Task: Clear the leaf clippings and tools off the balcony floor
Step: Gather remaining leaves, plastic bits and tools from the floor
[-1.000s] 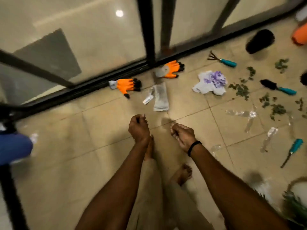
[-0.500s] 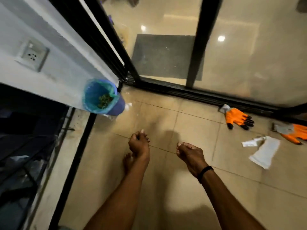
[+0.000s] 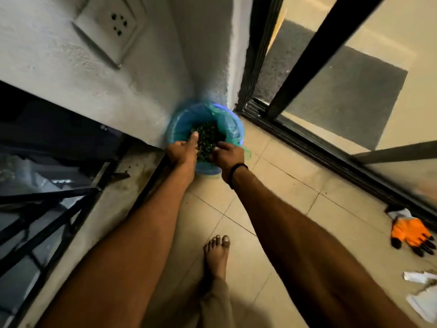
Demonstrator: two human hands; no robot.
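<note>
I have turned from the open floor to the corner. My left hand (image 3: pixel 182 152) and right hand (image 3: pixel 228 154), a second ago held closed above bare tile, now reach over the rim of the blue bin (image 3: pixel 179 129), close together above the leaf clippings (image 3: pixel 208 138). Only one orange glove (image 3: pixel 410 234) remains in sight, now at the right edge.

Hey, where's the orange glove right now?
The orange glove lies on the floor tiles at the right edge of the head view, beside the sliding door track, just above the white paper scraps.
</note>
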